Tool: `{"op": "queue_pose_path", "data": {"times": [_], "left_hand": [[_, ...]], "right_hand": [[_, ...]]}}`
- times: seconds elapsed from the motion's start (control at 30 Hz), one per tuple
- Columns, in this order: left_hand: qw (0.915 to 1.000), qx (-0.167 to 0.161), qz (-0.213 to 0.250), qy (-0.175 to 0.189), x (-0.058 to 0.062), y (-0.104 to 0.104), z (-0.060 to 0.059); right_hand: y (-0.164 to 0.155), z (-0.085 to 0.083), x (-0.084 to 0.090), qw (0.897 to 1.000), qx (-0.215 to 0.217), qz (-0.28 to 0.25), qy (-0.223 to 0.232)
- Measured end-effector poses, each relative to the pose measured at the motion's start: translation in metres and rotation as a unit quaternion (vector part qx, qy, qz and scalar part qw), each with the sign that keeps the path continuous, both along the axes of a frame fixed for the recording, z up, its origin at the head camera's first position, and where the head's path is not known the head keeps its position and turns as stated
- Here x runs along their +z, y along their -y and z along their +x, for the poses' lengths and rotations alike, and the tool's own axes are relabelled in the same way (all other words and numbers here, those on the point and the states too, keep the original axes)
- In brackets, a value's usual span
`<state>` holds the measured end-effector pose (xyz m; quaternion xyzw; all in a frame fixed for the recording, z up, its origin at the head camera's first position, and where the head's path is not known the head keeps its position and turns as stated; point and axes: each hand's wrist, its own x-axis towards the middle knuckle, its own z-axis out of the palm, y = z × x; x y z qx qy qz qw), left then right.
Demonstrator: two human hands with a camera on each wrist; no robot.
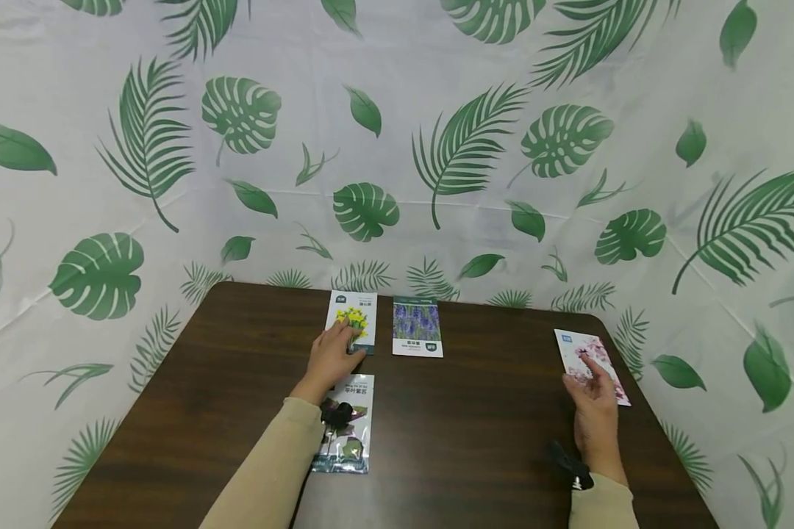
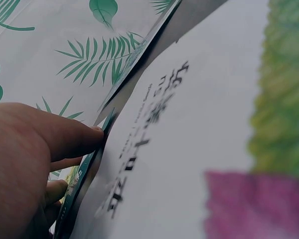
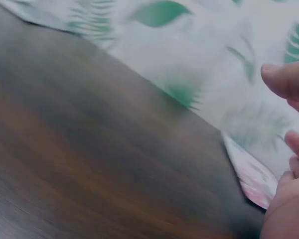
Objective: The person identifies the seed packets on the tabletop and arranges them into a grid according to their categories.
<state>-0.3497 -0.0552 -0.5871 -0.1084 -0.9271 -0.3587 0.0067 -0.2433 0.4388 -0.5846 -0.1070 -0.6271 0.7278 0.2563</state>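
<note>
My left hand (image 1: 334, 356) lies over the lower left part of a seed packet with yellow flowers (image 1: 365, 305). Its fingers reach across the front, and the thumb touches the near edge. Below that wrist, a glossy leaf-pictured packet (image 1: 360, 411) lies partly hidden by the sleeve. My right hand (image 1: 595, 411) is over the near part of a pink-blossom packet (image 1: 612, 367) at the table's right edge. Its thumb and fingers stand apart and hold nothing, as the right wrist view also shows. A purple-flower packet (image 1: 417, 327) lies right of the yellow-flower one.
The dark wood table (image 1: 470, 441) has rounded far corners. A white cloth with green leaves (image 1: 397, 147) hangs behind it and along both sides. Black straps with small devices are on both wrists.
</note>
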Motion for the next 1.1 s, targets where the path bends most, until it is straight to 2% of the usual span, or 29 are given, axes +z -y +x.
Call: {"op": "queue_pose_path", "data": {"times": [0.17, 0.33, 0.5, 0.7, 1.1], "left_hand": [[1.0, 0.002, -0.001, -0.001, -0.001, 0.001, 0.0], [1.0, 0.005, -0.002, 0.003, 0.001, 0.001, -0.001], [1.0, 0.003, 0.005, 0.002, 0.003, 0.0, 0.0], [1.0, 0.004, 0.0, 0.001, -0.001, 0.001, 0.001], [1.0, 0.005, 0.006, 0.005, -0.002, 0.0, -0.001]], "right_hand": [[-0.025, 0.008, 0.002, 0.997, -0.065, -0.01, 0.039], [-0.032, 0.009, 0.001, 0.994, -0.094, -0.007, 0.061], [-0.032, 0.008, -0.003, 0.988, -0.116, 0.043, 0.096], [-0.028, 0.01, -0.003, 0.981, -0.118, 0.08, 0.13], [-0.027, 0.009, 0.003, 0.959, -0.097, 0.161, 0.213]]}}
